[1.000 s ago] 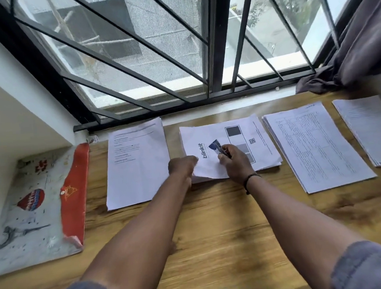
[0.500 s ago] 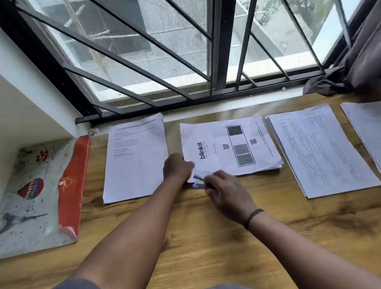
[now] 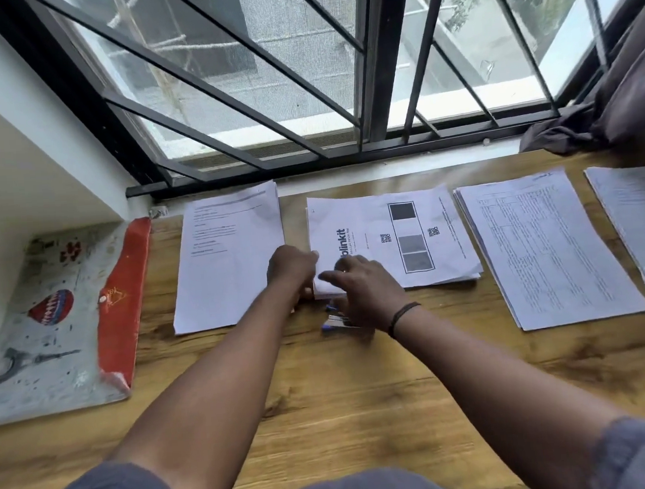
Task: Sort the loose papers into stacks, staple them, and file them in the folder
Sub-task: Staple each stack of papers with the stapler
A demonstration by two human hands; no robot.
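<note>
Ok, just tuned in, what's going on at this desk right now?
A person is working on the blinkit stack, second of four paper stacks along the window. The left hand grips its near left corner, while the right hand rests over that corner, above a blue stapler lying on the wooden desk. The folder lies at far left, with no stack in it yet.

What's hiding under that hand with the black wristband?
Under the right hand a blue and silver stapler peeks out on the wooden table, beside the paper stack. Most of it is covered by the hand.
</note>
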